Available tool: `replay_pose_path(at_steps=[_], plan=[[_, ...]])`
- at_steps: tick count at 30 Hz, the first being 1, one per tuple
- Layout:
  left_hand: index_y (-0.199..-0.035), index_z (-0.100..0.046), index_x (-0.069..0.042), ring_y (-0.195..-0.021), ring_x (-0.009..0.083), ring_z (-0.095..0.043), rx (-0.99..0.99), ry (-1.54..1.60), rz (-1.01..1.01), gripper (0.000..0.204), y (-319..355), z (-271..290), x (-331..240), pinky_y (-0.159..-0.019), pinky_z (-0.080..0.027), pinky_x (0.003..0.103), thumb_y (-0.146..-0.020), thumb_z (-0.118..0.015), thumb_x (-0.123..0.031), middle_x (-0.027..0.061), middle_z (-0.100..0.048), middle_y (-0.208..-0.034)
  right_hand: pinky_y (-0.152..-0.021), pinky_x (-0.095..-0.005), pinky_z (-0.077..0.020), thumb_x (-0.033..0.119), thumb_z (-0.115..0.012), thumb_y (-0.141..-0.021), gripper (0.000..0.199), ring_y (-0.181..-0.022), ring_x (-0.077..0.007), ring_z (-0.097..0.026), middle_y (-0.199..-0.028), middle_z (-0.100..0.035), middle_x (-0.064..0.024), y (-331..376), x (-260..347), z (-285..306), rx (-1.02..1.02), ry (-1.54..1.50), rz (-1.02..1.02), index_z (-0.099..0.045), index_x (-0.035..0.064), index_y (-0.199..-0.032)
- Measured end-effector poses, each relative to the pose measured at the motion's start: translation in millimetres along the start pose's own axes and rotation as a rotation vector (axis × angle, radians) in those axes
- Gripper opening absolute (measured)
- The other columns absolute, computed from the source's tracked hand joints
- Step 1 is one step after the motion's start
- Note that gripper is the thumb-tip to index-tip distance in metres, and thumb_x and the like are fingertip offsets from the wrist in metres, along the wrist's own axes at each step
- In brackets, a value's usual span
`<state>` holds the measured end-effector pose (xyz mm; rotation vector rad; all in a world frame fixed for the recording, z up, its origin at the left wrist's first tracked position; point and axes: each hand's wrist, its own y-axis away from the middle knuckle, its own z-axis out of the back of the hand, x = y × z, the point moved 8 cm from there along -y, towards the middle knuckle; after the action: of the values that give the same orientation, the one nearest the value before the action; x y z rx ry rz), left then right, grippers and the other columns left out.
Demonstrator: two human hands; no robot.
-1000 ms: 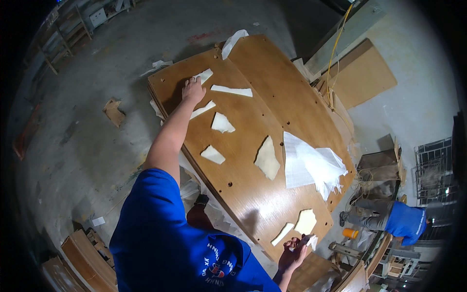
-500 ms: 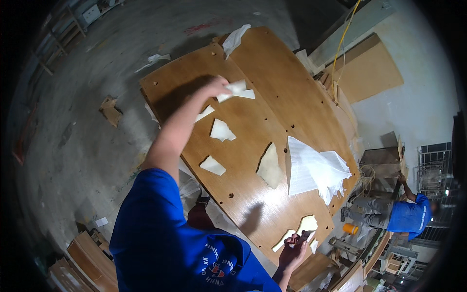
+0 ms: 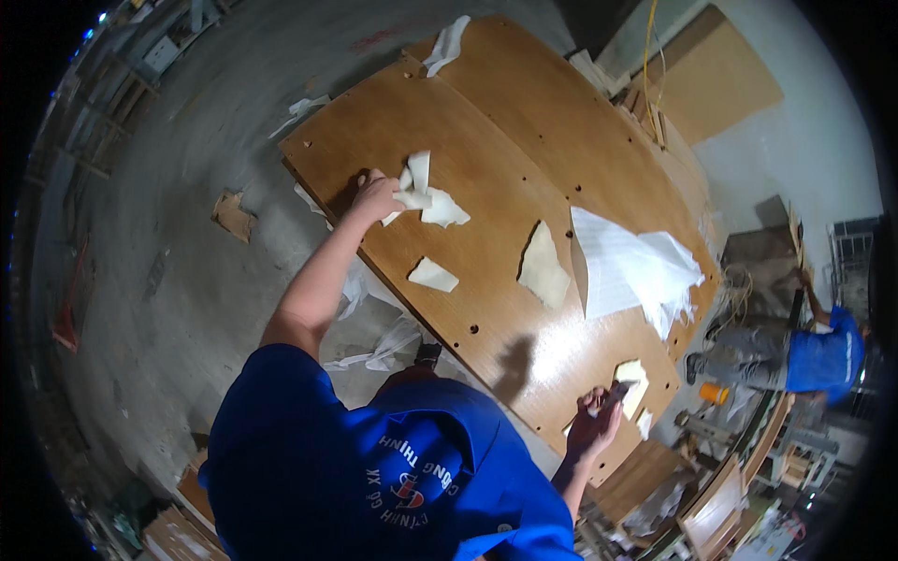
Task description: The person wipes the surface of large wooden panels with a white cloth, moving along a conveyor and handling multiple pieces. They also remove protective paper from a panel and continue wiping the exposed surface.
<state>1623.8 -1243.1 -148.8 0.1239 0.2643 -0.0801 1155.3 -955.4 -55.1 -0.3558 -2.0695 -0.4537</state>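
My left hand [image 3: 377, 196] is closed on pale foam scraps [image 3: 412, 198] near the left edge of a brown wooden panel [image 3: 486, 271]. Another torn foam piece [image 3: 445, 209] lies right against that bunch. Lower down, a smaller scrap [image 3: 433, 275] rests flat on the panel, and a larger pointed foam piece [image 3: 543, 269] sits to its right. Close to the panel's near right end, my right hand [image 3: 593, 425] has its fingers curled around a small dark thing that I cannot make out. A cream foam piece [image 3: 632, 385] lies just beyond it, with a small scrap [image 3: 644, 424] beside.
White packing sheet [image 3: 631, 266] lies crumpled at the panel's right; another strip [image 3: 447, 47] hangs over its far edge. Several holes pierce the wood. A co-worker in a blue shirt [image 3: 823, 353] stands at the right, near an orange bucket [image 3: 714, 393]. Cardboard [image 3: 234, 216] litters the floor.
My left hand has come back toward the panel's left edge, bringing the foam scraps closer to the other pieces. My right hand stays by the foam at the near right end. The view has shifted.
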Motion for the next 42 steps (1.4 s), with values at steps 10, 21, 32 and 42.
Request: replay_pose_path(at_steps=[10, 21, 32, 42], plan=[[-0.111, -0.057, -0.006, -0.094, 0.0254, -0.057, 0.103, 0.638, 0.021, 0.053, -20, 7, -34, -0.079, -0.047, 0.036, -0.066, -0.076, -0.028, 0.0131, -0.057, -0.105, -0.071, -0.0291, -0.0431, 0.028, -0.047, -0.091, 0.042, -0.077, -0.0173, -0.053, -0.091, -0.058, -0.0113, 12, 10, -5, -0.025, -0.028, 0.018, -0.043, 0.0006, -0.123], [-0.117, -0.050, -0.002, -0.106, 0.0276, -0.051, 0.595, 0.778, -0.163, 0.061, 70, -21, -110, -0.091, -0.040, 0.036, -0.065, -0.077, -0.017, 0.0168, -0.054, -0.113, -0.071, -0.0300, -0.0427, 0.028, -0.044, -0.093, 0.039, -0.077, -0.0173, -0.053, -0.093, -0.058, -0.0091, 38, 22, 49, -0.136, -0.108, 0.063, -0.043, 0.0041, -0.123], [-0.118, -0.051, -0.002, -0.109, 0.0274, -0.052, 0.503, 0.578, -0.349, 0.066, 59, -63, -235, -0.094, -0.040, 0.033, -0.062, -0.079, -0.023, 0.0163, -0.054, -0.119, -0.072, -0.0302, -0.0424, 0.030, -0.043, -0.093, 0.039, -0.077, -0.0156, -0.053, -0.092, -0.059, -0.0080, 57, 59, 109, -0.140, -0.073, 0.146, -0.045, 0.0040, -0.123], [-0.119, -0.049, 0.004, -0.104, 0.0302, -0.057, 0.406, 0.324, -0.007, 0.079, -9, -93, -284, -0.087, -0.047, 0.036, -0.053, -0.082, -0.025, 0.0189, -0.055, -0.117, -0.066, -0.0305, -0.0438, 0.026, -0.042, -0.094, 0.038, -0.071, -0.0194, -0.055, -0.092, -0.059, -0.0127, 100, 112, 229, -0.279, -0.211, 0.291, -0.044, 0.0004, -0.122]])
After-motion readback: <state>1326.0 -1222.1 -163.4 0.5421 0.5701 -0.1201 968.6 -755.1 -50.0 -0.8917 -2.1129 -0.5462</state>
